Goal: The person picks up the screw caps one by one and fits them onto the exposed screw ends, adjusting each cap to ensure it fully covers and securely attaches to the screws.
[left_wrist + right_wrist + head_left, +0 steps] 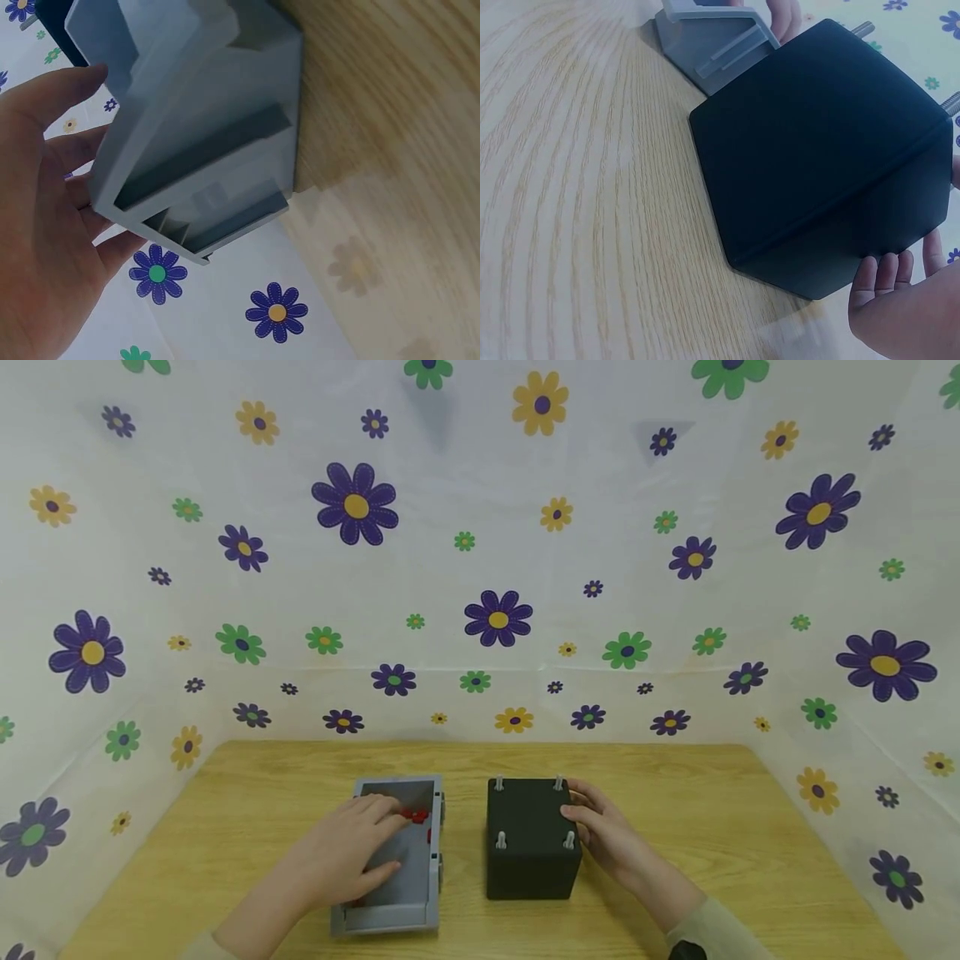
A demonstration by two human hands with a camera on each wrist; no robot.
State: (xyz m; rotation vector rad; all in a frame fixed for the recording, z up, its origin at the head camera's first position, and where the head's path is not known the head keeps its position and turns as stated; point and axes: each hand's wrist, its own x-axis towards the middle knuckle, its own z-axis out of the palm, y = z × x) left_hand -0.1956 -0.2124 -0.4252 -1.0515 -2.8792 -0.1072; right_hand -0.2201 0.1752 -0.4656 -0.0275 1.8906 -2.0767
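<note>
In the head view my left hand reaches over a grey open bin, fingers extended and slightly spread above its inside. Small red pieces lie in the bin near my fingertips; too small to tell their kind. Nothing shows between thumb and fingers in the left wrist view. To the right of the bin stands a black box with an upright threaded metal bolt near each top corner. My right hand rests against the box's right side, its thumb at the top edge; fingertips touch the side.
Both containers stand on a wooden table, a narrow gap between them. Flower-printed white cloth rises behind the table and along both sides. Ribs project from the bin's outer wall.
</note>
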